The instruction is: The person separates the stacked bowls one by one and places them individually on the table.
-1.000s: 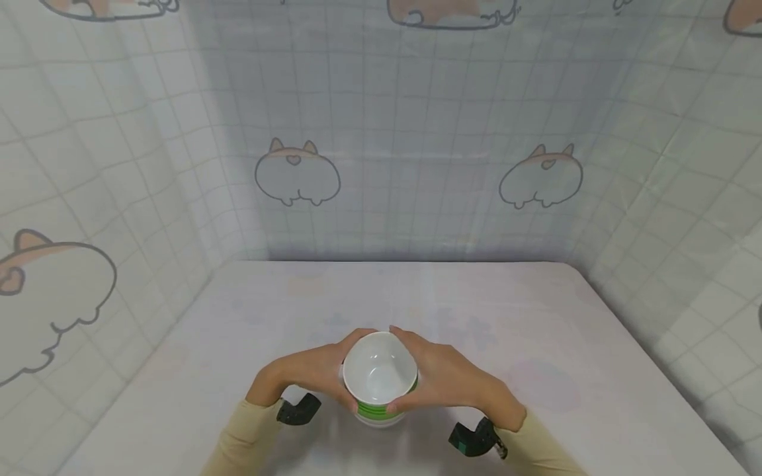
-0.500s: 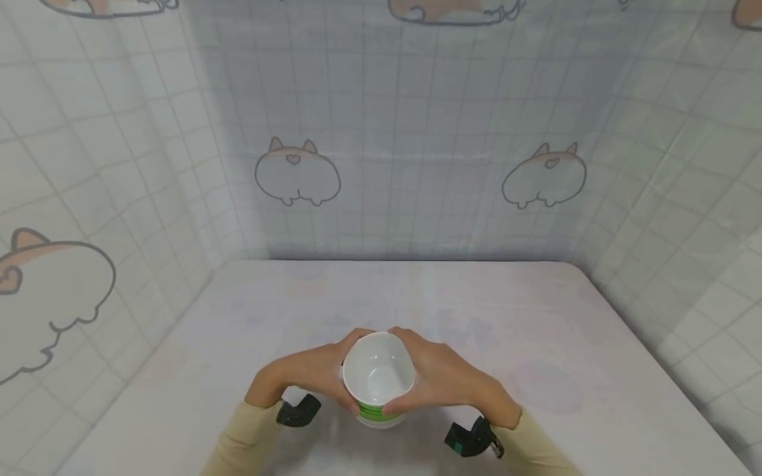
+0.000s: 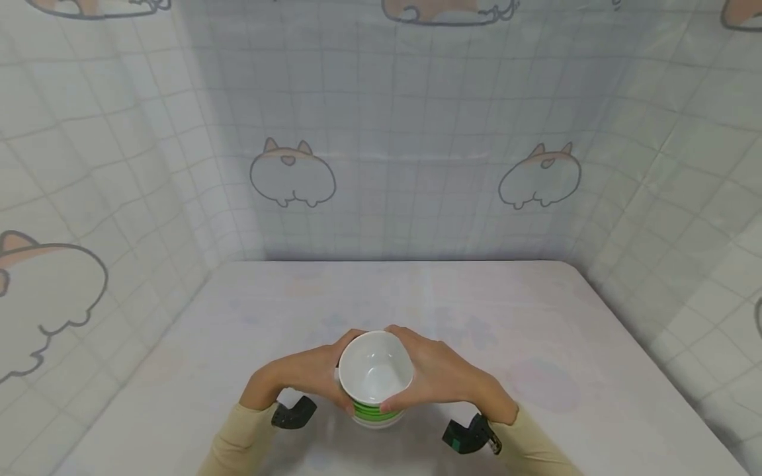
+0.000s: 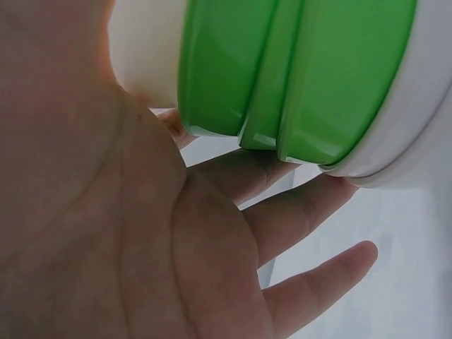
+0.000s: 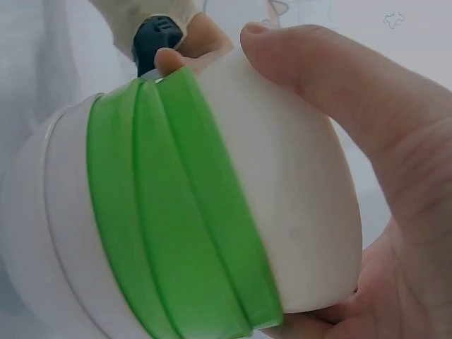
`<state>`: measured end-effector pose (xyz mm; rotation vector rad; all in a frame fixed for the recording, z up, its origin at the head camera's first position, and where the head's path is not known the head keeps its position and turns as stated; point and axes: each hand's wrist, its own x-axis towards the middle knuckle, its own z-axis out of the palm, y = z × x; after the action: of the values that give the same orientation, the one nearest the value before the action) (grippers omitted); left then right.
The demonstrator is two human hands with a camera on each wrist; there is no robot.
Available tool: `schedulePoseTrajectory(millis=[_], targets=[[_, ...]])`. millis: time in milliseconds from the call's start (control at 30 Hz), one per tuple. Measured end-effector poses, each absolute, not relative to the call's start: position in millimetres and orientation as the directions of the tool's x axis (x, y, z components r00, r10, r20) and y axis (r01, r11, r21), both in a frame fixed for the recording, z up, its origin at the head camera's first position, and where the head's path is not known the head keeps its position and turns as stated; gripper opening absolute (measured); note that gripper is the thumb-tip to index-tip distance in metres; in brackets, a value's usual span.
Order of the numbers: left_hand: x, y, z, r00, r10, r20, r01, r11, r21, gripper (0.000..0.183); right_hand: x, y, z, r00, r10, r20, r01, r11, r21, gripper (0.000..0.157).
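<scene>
A white bowl (image 3: 378, 367) faces upward near the table's front, between both hands. Below it show several green bands (image 3: 372, 412), with white underneath; together they look like nested bowls. My left hand (image 3: 312, 370) curls round the left side, thumb toward me. From the right my right hand (image 3: 443, 375) grips the same bowl, its thumb near the front. In the left wrist view, fingers (image 4: 289, 219) reach beneath the green part (image 4: 346, 78), with the little finger apart from it. The right wrist view has the thumb (image 5: 318, 63) lying on the white upper wall (image 5: 282, 176). Whether the stack touches the table cannot be seen.
A pale table (image 3: 381, 291) spreads out around the hands. Gridded cloth walls (image 3: 411, 218) with cartoon animals enclose it at the back and sides. Dark camera mounts (image 3: 294, 413) sit at both wrists, below the sleeves' cuffs.
The head view has shifted slightly. My right hand has moved a little to the left round the bowl, while the left hand keeps its hold. The bowl stays almost where it was.
</scene>
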<state>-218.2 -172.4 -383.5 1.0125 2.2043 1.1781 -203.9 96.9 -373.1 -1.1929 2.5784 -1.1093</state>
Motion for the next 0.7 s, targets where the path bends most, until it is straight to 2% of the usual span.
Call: schedulePoseTrajectory(millis=[233, 467, 700], targets=[[-218.9, -171.7, -383.8, -0.618, 0.785, -0.037, 0.401, 0.355, 0.845, 0.103, -203.0, 101.3, -366.4, -0.701, -0.675, 0.231, -0.626, 0.427, -0.653, 0.098], [-217.8, -172.7, -384.0, -0.62, 0.783, -0.056, 0.383, 0.364, 0.849, 0.111, -204.1, 110.5, -356.4, -0.767, -0.592, 0.245, -0.577, 0.47, -0.668, 0.108], [-216.0, -170.8, -385.3, -0.627, 0.775, -0.08, 0.372, 0.388, 0.844, 0.101, -209.5, 125.9, -347.2, -0.787, -0.526, 0.324, -0.582, 0.457, -0.672, 0.107]])
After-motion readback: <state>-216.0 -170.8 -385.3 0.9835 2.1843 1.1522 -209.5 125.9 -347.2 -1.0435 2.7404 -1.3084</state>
